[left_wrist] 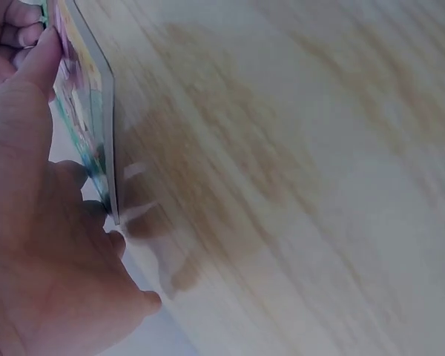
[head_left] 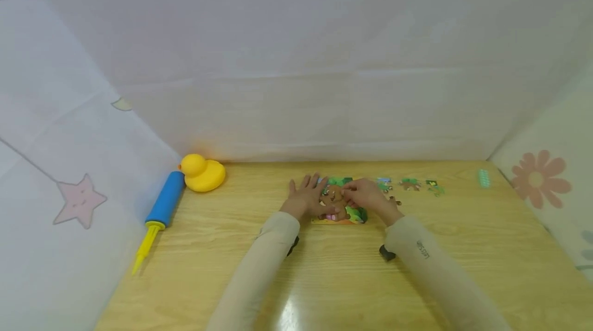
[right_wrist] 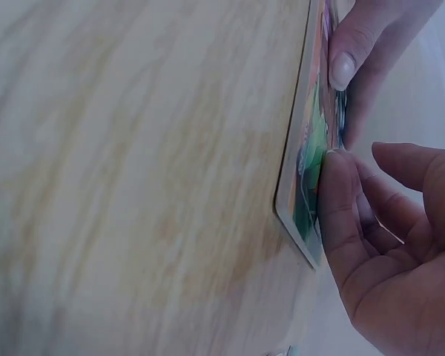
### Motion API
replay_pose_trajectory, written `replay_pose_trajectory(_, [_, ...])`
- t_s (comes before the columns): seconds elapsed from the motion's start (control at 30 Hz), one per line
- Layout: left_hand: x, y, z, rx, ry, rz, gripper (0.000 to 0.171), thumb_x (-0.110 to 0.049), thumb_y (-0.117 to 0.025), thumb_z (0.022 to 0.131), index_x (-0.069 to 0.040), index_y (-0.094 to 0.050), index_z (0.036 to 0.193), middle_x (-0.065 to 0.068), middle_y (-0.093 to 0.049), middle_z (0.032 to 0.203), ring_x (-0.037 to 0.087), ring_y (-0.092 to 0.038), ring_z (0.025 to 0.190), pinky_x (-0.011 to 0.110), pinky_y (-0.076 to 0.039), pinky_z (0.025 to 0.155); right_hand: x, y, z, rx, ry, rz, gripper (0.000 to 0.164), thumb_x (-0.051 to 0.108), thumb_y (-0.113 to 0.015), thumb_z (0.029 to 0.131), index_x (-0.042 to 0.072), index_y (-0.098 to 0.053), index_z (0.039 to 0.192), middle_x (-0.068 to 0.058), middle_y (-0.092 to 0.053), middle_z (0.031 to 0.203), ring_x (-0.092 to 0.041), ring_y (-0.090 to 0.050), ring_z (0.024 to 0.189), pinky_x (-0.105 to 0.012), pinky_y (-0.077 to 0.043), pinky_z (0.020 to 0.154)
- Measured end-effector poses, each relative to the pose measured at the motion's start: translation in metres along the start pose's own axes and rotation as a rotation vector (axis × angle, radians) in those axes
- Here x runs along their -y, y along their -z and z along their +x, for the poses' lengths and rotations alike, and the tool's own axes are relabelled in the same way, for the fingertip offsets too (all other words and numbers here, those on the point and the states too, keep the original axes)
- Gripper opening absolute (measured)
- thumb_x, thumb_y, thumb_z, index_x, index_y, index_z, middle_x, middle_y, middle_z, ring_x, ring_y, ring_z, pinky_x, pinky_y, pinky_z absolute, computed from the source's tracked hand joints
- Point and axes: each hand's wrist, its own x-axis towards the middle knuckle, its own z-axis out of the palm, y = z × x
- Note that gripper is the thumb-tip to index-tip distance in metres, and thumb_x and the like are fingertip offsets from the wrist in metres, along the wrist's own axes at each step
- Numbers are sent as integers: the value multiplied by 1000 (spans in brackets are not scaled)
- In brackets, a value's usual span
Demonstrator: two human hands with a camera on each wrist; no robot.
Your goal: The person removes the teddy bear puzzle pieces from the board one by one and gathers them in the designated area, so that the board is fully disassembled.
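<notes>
A jigsaw puzzle [head_left: 334, 197] of a brown cartoon animal among green leaves lies on the wooden table. My left hand [head_left: 306, 199] rests spread over its left side, thumb across the picture and fingers pointing away. At the puzzle's right half, my right hand [head_left: 368, 197] has its fingers curled, tips brought together to pinch a puzzle piece mostly hidden by them. The right wrist view shows those fingertips right at the picture's surface, near the thin grey edge of the board [right_wrist: 285, 189]. From the left wrist view, the board [left_wrist: 96, 111] is seen edge-on beside the left thumb.
Several loose puzzle pieces [head_left: 410, 184] lie to the right of the puzzle. A small pale-green strip [head_left: 484, 177] is at the far right. On the left are a yellow rubber duck [head_left: 204, 174] and a blue and yellow hand pump [head_left: 167, 199]. White printed cloth [head_left: 287, 104] borders the table.
</notes>
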Motion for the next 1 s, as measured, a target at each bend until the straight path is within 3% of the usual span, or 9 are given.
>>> replay_pose_trajectory(0.27, [0,-3,2,8,12,-7,98,-75,-54,90,-30,-10,165,2,-1,173,26,-2,161,68,-3,124,5,-2,-2,-16,-28,-11,30,17,-56,104,1,-70,125,-11,-76,97,-14,-71,76,-29,-61,69])
replay_pose_trajectory(0.5, [-1,-5,2,-4,-29,41,100,-74,-53,91,-21,-11,165,-4,-6,173,19,-5,161,59,-5,128,7,-3,-2,-28,-33,-18,29,14,-58,102,1,-71,124,-9,-74,87,-13,-68,71,-28,-60,67])
replay_pose_trajectory(1.0, [0,-5,2,11,-27,2,103,-73,-56,90,-20,-12,165,-4,-6,173,20,-6,160,61,-7,127,5,-5,-1,-63,-52,4,28,14,-57,103,2,-72,123,-10,-75,89,-12,-69,70,-26,-60,64])
